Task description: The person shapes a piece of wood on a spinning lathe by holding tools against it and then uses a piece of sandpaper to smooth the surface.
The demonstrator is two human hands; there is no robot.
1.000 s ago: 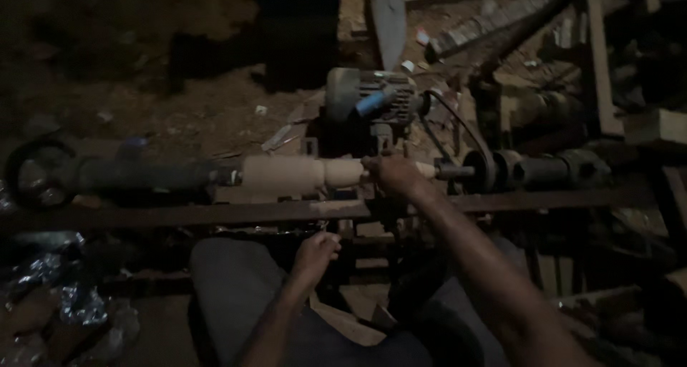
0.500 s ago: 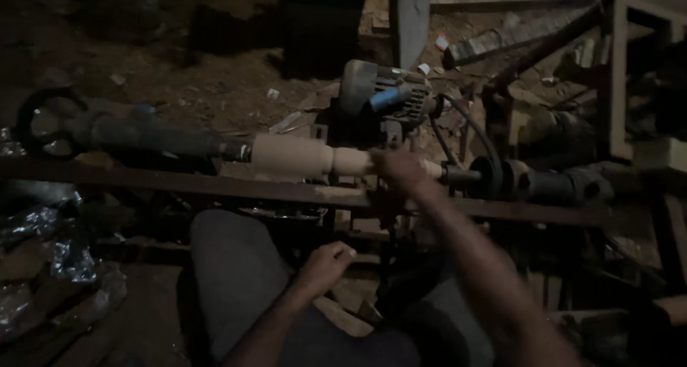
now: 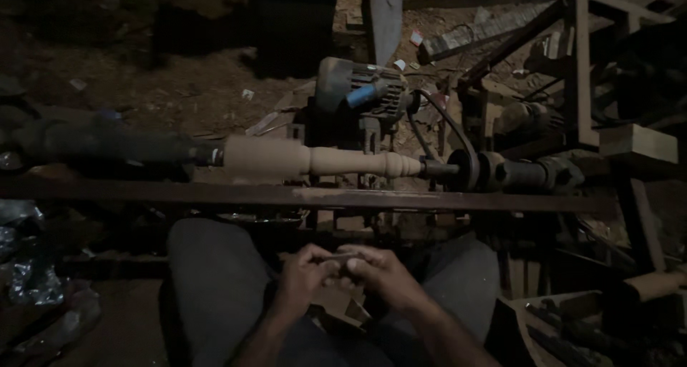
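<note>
A pale turned wooden spindle (image 3: 315,160) is mounted horizontally on a lathe, between a dark shaft at the left and a pulley head (image 3: 494,172) at the right. A rusty metal rest bar (image 3: 300,195) runs in front of it. My left hand (image 3: 302,277) and my right hand (image 3: 383,274) meet over my lap, well below the spindle. Both pinch a small dark object (image 3: 340,257) between their fingers; its kind is too dim to tell.
An electric motor (image 3: 361,95) with a belt sits behind the lathe. A wooden frame (image 3: 580,66) and timber blocks stand at the right. Crumpled plastic (image 3: 32,267) lies at the left. Dirt floor with scraps lies beyond. My knees flank the hands.
My right hand has left the spindle and dropped to my lap. My left hand has joined it there, and both now hold a small dark object.
</note>
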